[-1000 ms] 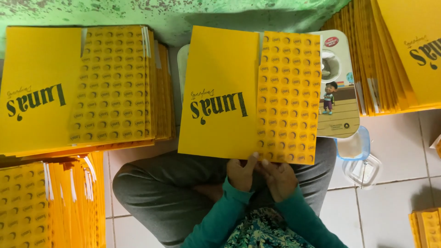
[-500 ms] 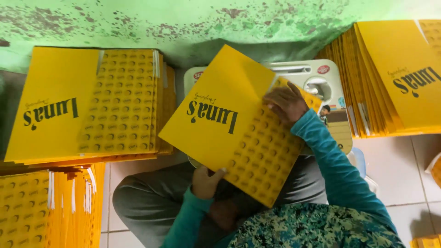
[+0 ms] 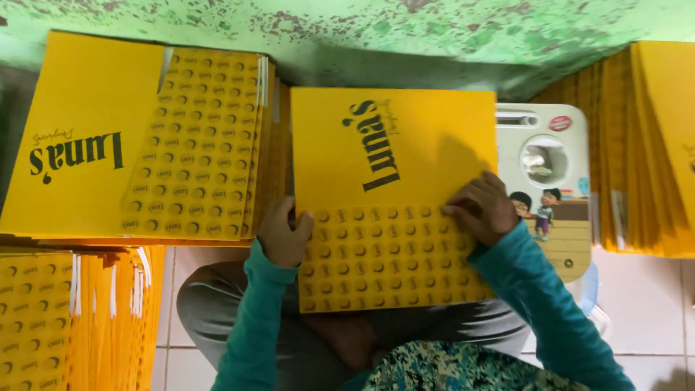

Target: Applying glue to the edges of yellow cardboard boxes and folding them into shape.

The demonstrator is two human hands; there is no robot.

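Head view: my left hand (image 3: 284, 235) grips the yellow folder's (image 3: 394, 156) left edge; my right hand (image 3: 483, 210) lies open-palmed, pressing its right side.

My left hand (image 3: 284, 235) is at the left side in front of me, fingers curled in a loose grip and the thumb pointing up to the right. The back of this hand turns to my eyes. My left arm in the teal long sleeve comes up from below, almost straight, a little bent at the wrist. My right hand (image 3: 483, 210) is further to the right and a bit higher, lying flat with palm down, the fingers (image 3: 457, 211) together and pointing to the left. The right forearm, in the same teal sleeve, goes diagonal from the lower right corner up to the wrist. The two hands are well apart, and I sit with legs crossed under them
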